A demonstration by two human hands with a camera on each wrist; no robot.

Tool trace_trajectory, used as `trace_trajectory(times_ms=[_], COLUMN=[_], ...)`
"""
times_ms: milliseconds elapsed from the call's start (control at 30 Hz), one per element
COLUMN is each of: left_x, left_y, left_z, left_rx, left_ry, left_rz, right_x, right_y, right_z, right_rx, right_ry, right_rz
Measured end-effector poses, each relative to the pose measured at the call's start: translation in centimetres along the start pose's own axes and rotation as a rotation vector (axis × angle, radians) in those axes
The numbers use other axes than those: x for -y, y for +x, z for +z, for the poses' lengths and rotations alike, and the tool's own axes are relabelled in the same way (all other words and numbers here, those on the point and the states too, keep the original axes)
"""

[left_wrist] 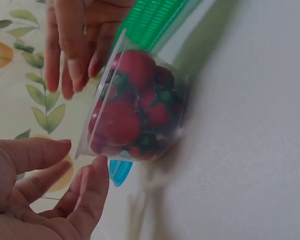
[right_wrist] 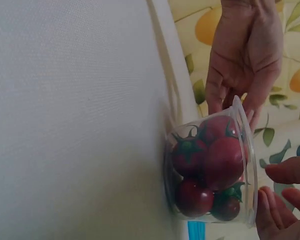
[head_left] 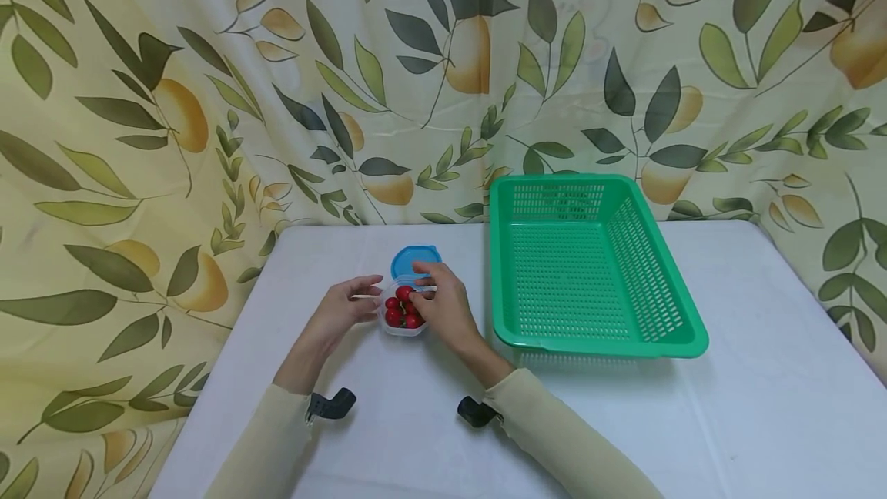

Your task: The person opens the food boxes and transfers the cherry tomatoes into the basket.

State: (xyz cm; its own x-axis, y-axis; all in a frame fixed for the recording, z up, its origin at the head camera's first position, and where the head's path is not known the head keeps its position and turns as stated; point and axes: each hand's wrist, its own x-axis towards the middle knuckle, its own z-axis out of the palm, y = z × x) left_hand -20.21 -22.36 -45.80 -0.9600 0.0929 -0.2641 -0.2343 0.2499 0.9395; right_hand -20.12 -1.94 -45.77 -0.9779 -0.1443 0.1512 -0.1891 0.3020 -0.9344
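Note:
A small clear plastic container (head_left: 402, 332) stands upright on the table, its top uncovered and red cherry tomatoes (head_left: 393, 317) with green stems inside. My left hand (head_left: 344, 306) is at its left side, thumb and fingers spread; in the left wrist view a fingertip (left_wrist: 101, 164) comes right to the rim. From the right, my right hand (head_left: 446, 310) reaches over the other edge, its fingers bent and spread above the tomatoes. The right wrist view has the right thumb and fingers (right_wrist: 264, 207) apart beside the rim, with nothing between them. Just behind the container lies a blue lid (head_left: 409, 259).
A large green plastic basket (head_left: 599, 346) with slotted walls stands right of the container on the white-covered table (head_left: 416, 437). A curtain (head_left: 443, 129) printed with leaves and fruit hangs behind and to the left. Black wrist cameras (head_left: 333, 404) are on both forearms.

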Motion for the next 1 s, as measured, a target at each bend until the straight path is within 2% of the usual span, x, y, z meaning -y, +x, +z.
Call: trace_trajectory(times_ms=[267,533,800,1000], left_x=[0.1,0.0,0.2,0.3], left_y=[-0.4,-0.2,-0.1,0.0], left_z=[0.4,0.6,0.7,0.8], left_rx=[0.014,0.018,0.024,0.005], left_ry=[0.039,-0.012,-0.042,-0.045], left_rz=[0.011,-0.009,-0.008,-0.002], right_x=[0.8,0.8,0.7,1.1], right_y=[-0.1,0.8,1.4,1.8], right_z=[0.0,-0.2,-0.3,0.1], right_rx=[0.068,0.129,0.225,0.275], right_ry=[-0.134,-0.244,-0.338,-0.494], right_rz=[0.019,0.000,-0.029,-0.030])
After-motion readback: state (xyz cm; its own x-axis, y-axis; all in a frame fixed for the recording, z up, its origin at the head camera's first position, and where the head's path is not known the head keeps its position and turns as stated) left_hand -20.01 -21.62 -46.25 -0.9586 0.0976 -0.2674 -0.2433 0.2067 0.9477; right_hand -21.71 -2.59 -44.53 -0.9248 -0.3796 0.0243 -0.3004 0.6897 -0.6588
